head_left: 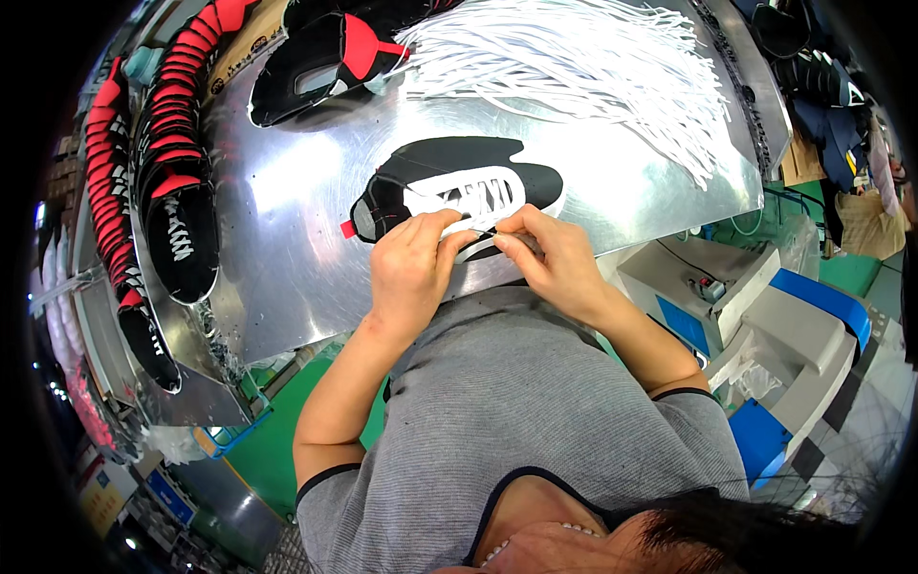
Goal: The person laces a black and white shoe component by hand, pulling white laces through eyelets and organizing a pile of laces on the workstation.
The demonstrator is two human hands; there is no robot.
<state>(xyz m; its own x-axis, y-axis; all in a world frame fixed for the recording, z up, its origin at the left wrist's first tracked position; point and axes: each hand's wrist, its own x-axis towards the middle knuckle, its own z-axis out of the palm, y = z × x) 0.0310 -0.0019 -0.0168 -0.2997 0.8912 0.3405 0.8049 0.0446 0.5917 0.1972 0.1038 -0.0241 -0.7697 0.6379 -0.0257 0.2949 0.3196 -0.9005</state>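
Upper (442, 188): one, black, with white eyelet panel and red heel tab; lying on its side on the surface (277, 268), near the edge closest to the person; heel to the left, toe to the right. Landmark for all entries below.

Left hand (411, 265): at the near side of the upper, touching the white panel; fingers bent, thumb and forefinger close together.

Right hand (566, 264): at the near side of the upper, just right of the left hand; thumb and forefinger drawn into a pinch. What either hand's fingertips grip is too small to make out.

Second upper (360, 50): one, black with red tongue; beyond the upper, to its left.

Laces (574, 72): white, one large loose bundle; beyond the upper, to its right.

Inner row (176, 124): nested uppers, black and red; well left of the upper, the nearest shoe showing white zigzag lacing.

Outer row (108, 182): similar; farther left of the upper.

Cabinet (794, 330): pale with blue panels; right of the upper, off the surface.
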